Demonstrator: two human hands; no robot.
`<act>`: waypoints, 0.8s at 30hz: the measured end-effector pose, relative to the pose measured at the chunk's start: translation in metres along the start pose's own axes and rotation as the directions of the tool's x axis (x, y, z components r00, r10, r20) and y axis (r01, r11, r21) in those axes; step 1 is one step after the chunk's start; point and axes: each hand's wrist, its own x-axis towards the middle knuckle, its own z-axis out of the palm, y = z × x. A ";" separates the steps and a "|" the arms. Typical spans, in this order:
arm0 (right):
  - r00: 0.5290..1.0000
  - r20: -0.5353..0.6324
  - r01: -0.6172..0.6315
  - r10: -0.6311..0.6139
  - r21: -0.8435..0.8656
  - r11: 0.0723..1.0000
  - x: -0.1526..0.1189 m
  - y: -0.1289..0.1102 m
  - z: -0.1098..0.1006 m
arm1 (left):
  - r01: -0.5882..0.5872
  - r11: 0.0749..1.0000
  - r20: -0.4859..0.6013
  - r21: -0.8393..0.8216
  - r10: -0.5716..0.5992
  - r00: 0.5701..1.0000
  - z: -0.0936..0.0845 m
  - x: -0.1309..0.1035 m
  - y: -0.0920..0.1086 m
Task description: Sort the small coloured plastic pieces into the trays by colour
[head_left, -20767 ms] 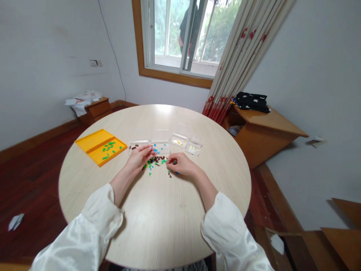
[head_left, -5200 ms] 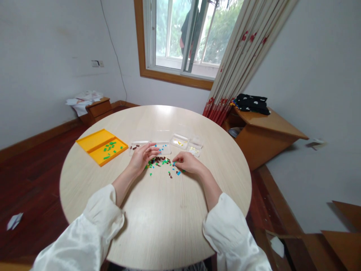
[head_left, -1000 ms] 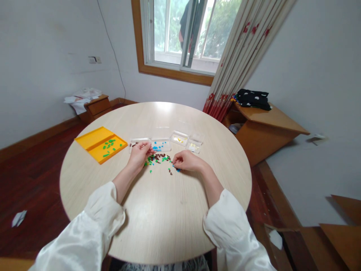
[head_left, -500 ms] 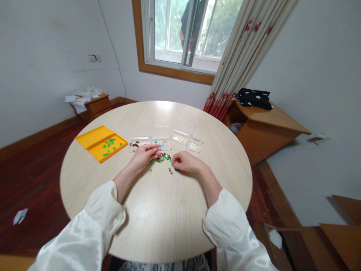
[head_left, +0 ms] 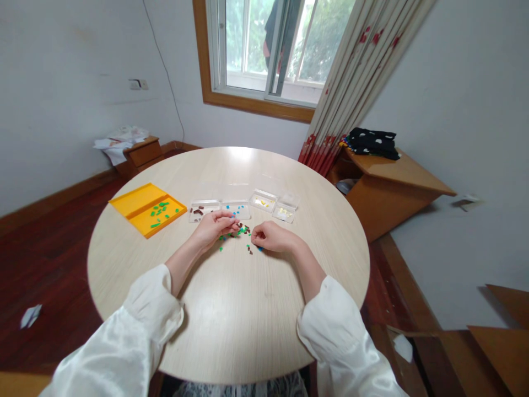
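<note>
My left hand (head_left: 214,229) hovers over the left part of a loose pile of small green, brown and blue plastic pieces (head_left: 242,232). Its thumb and fingers are curled together, and whatever lies between the tips is too small to name. On the right side of the pile, my right hand (head_left: 273,236) rests low by the table with its fingers closed in a pinch; their contents are hidden. A few brown pieces (head_left: 249,251) and a blue piece (head_left: 260,249) lie in front of the right fingertips. A lone green piece (head_left: 221,249) sits below my left hand.
Behind the hands stand clear plastic boxes with brown pieces (head_left: 198,212), blue pieces (head_left: 237,211), yellow pieces (head_left: 262,203) and pale pieces (head_left: 285,213). An open yellow case (head_left: 136,199) with green pieces lies at left on the round table (head_left: 231,320).
My left hand has shifted very slightly to the right, its fingertips moving over the pile. The right hand stays in about the same place.
</note>
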 end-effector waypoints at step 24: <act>0.857 -0.477 0.260 -0.196 0.072 0.963 0.018 -0.008 0.023 | 0.148 0.988 0.269 0.045 -0.155 0.951 -0.003 -0.001 -0.004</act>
